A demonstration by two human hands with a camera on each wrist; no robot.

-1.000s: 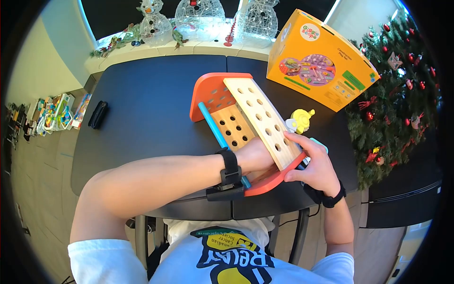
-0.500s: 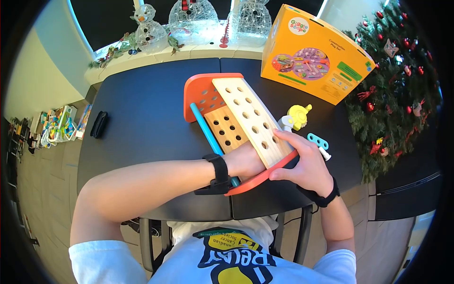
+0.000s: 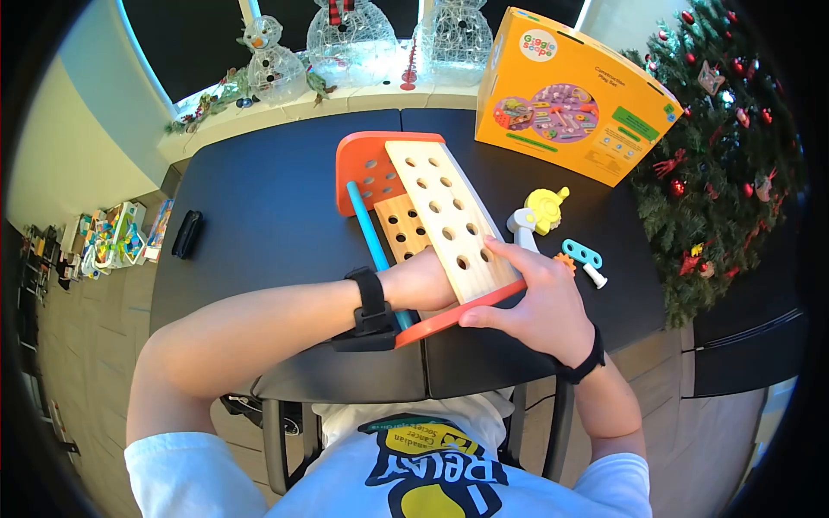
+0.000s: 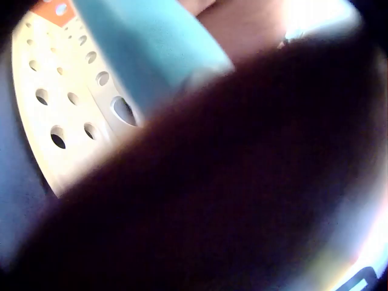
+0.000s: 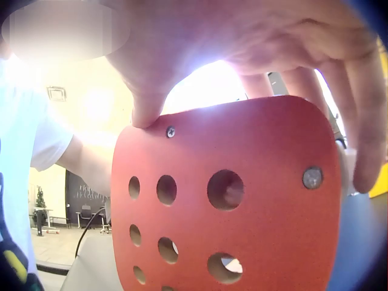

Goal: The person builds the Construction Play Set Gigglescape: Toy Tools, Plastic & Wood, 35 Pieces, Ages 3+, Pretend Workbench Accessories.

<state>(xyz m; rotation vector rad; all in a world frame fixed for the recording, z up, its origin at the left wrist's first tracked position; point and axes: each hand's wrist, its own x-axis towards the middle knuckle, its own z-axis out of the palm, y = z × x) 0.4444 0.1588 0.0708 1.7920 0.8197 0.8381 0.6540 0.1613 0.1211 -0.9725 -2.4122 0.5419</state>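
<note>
A wooden toy toolbox (image 3: 471,259) with pale panels full of holes, red end boards and a blue rod handle (image 3: 370,229) stands tilted at the table's near side. My left hand (image 3: 419,281) reaches in under the rod; its fingers are hidden behind the slanted pale panel. My right hand (image 3: 548,306) grips the near end, thumb at the red edge and fingers over the panel. In the right wrist view, the thumb presses the top of the red end board (image 5: 273,151), which carries screws and round holes. A dark blur covers much of the left wrist view.
Right of the toolbox lie a yellow toy piece (image 3: 544,210), a pale grey piece (image 3: 522,223), an orange gear (image 3: 566,262), a blue holed strip (image 3: 582,254) and a white bolt (image 3: 595,275). A yellow box (image 3: 570,104) stands behind; a black case (image 3: 187,234) lies far left.
Both hands and the toolbox have shifted left across the table seam. The blue strip, white bolt and orange gear have come into sight beside the right hand.
</note>
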